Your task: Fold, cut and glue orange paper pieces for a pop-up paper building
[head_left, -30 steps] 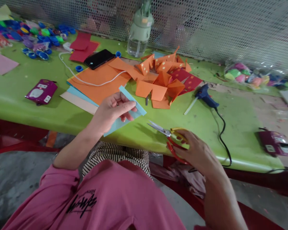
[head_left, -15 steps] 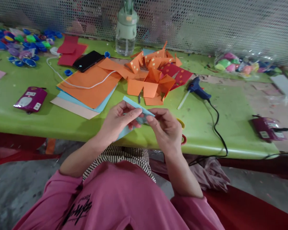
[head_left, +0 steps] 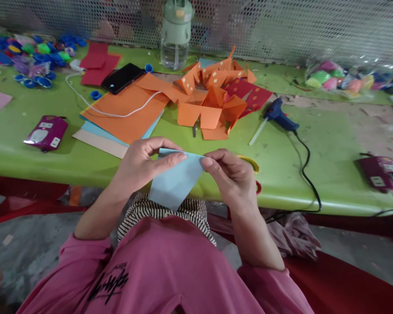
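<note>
A blue paper (head_left: 175, 181) is pinched at its top edge by the left hand (head_left: 140, 163) and right hand (head_left: 232, 174), near the table (head_left: 314, 148) edge.

A glue gun (head_left: 279, 117) lies right of the paper sheets (head_left: 124, 111) on the table (head_left: 334, 157).

My left hand (head_left: 140, 163) and right hand (head_left: 231, 174) pinch the top edge of a light-blue paper piece (head_left: 175, 179) — near the green table (head_left: 330, 174) edge, scissors (head_left: 253, 174) behind my right hand.
</note>
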The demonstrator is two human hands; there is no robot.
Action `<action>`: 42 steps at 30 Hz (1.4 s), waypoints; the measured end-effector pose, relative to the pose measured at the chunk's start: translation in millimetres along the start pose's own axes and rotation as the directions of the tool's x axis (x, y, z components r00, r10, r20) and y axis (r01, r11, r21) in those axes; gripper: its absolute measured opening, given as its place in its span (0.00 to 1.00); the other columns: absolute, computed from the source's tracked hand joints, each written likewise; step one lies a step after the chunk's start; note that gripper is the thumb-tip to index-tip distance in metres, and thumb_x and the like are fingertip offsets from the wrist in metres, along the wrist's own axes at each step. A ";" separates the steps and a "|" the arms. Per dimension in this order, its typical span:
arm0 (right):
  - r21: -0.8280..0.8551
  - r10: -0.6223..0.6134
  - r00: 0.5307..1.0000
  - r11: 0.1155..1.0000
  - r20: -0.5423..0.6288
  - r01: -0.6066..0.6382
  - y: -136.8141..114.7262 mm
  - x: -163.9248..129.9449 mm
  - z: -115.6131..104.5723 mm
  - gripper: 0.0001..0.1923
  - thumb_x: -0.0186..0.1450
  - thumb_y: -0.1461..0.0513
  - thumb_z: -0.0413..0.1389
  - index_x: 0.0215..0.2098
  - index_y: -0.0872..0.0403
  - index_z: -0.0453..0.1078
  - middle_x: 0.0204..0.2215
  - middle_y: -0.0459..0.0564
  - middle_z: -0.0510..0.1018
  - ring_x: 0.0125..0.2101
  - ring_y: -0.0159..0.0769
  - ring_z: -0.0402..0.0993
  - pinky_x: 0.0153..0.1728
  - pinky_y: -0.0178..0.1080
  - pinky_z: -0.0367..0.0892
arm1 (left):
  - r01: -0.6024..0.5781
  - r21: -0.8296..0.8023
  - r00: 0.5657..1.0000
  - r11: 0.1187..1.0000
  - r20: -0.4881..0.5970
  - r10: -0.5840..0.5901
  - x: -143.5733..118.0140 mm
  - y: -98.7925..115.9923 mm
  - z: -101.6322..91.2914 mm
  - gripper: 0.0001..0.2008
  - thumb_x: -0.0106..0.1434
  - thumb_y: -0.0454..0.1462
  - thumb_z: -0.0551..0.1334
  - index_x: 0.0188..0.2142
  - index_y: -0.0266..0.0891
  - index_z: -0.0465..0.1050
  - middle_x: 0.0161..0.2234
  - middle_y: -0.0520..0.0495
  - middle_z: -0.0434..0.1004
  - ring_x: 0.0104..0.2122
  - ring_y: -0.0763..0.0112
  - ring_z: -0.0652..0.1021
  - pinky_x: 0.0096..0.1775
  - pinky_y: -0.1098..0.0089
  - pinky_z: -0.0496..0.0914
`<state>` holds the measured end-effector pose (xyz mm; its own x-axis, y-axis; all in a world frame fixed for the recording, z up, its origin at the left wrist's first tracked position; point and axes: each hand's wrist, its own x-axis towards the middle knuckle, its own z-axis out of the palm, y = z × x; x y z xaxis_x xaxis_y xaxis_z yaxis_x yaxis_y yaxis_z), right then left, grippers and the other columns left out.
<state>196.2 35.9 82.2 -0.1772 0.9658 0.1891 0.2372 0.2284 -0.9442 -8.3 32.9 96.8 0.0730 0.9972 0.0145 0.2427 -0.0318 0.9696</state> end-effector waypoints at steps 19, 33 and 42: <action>-0.038 -0.039 0.999 0.999 -0.011 0.038 -4.6 -2.4 1.8 0.13 0.69 0.55 0.56 0.30 0.53 0.70 0.24 0.42 0.71 0.25 0.28 0.64 0.27 0.34 0.62 | -0.077 0.023 0.997 0.997 0.005 0.077 0.8 3.8 1.3 0.17 0.62 0.51 0.66 0.41 0.42 0.81 0.40 0.47 0.83 0.41 0.66 0.79 0.43 0.69 0.72; -0.209 -0.174 0.985 0.963 -0.005 0.169 -7.4 -8.4 2.6 0.10 0.69 0.60 0.56 0.30 0.52 0.70 0.24 0.42 0.73 0.25 0.27 0.67 0.28 0.34 0.62 | -0.262 0.293 0.965 0.920 0.109 0.240 -0.4 16.8 10.5 0.04 0.62 0.35 0.65 0.33 0.40 0.80 0.31 0.53 0.83 0.31 0.76 0.79 0.35 0.77 0.71; 0.200 0.064 0.987 0.979 -0.150 -0.033 8.2 -6.8 -18.5 0.13 0.67 0.54 0.61 0.29 0.52 0.71 0.20 0.40 0.65 0.21 0.26 0.57 0.21 0.34 0.52 | -0.092 0.149 0.985 0.985 -0.130 0.111 4.7 -1.6 -26.9 0.05 0.61 0.39 0.67 0.32 0.41 0.80 0.30 0.53 0.84 0.33 0.74 0.80 0.38 0.75 0.71</action>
<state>217.0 33.5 78.2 -0.0168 0.9858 0.1668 0.0470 0.1674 -0.9848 -34.4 39.4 101.8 -0.0271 0.9877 0.1542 0.3762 -0.1328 0.9170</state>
